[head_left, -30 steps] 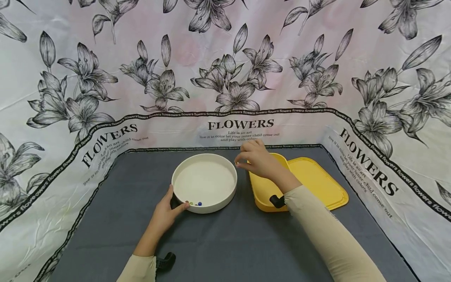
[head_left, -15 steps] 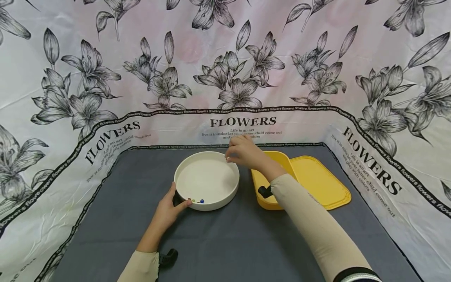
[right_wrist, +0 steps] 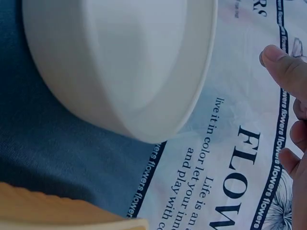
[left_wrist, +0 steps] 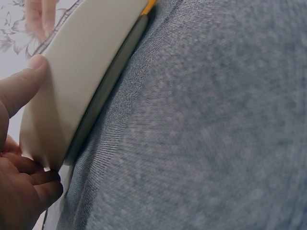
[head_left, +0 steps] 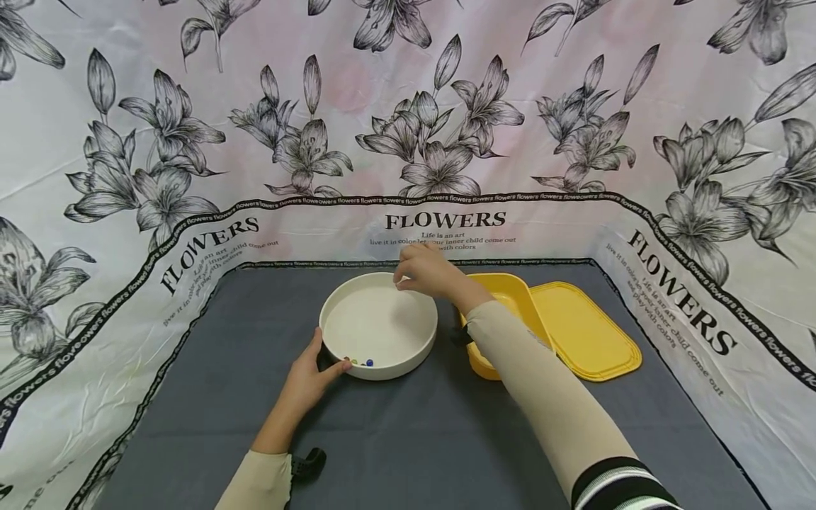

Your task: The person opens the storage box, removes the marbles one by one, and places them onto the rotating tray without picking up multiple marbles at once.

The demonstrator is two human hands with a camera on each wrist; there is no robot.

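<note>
A round cream bowl (head_left: pixel 379 322) with a low wall sits on the grey cloth. My left hand (head_left: pixel 307 376) grips its near-left edge, thumb over the rim and fingers against the outer wall, as the left wrist view shows too. Several small marbles (head_left: pixel 369 363), one blue and others yellowish, lie inside against the near wall, close to that thumb. My right hand (head_left: pixel 426 270) hovers above the bowl's far-right rim with thumb and forefinger pinched together. A tiny pale thing shows at those fingertips, mostly hidden by them; its kind I cannot tell.
Right of the bowl stands an open yellow box (head_left: pixel 487 365), partly covered by my right forearm. Its flat yellow lid (head_left: pixel 589 333) lies beside it. A flower-printed curtain (head_left: pixel 440 156) rises behind the grey cloth (head_left: pixel 395 439).
My right hand has moved left from beside the yellow box to over the bowl's far-right rim, fingertips still pinched. My left hand keeps its grip on the bowl. The head view has shifted slightly.
</note>
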